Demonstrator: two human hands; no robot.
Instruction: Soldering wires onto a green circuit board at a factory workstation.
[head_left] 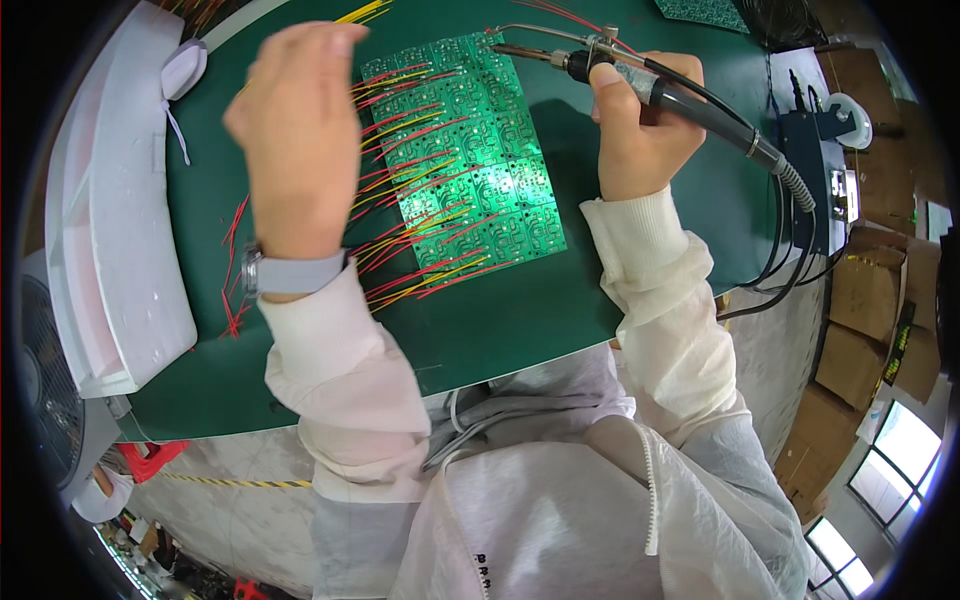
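My right hand (645, 130) is wrapped round a soldering iron (640, 85) with a thin metal feed tube (545, 30) clamped along it. The iron's tip points left, over the far end of a green circuit-board panel (490, 160). Red and yellow wires (420, 225) stick out in a row from the panel's left side. My left hand (300, 130) is raised left of the panel, fingers bent together, near a bundle of yellow wires (362, 12). Whatever those fingers hold, if anything, is hidden.
A white foam tray (125, 230) stands at the left edge of the green mat (480, 335). Loose red wires (234, 270) lie beside it. At the right are a dark soldering unit (805, 180) with cables and a solder spool (850, 120). Cardboard boxes (865, 300) are stacked beyond.
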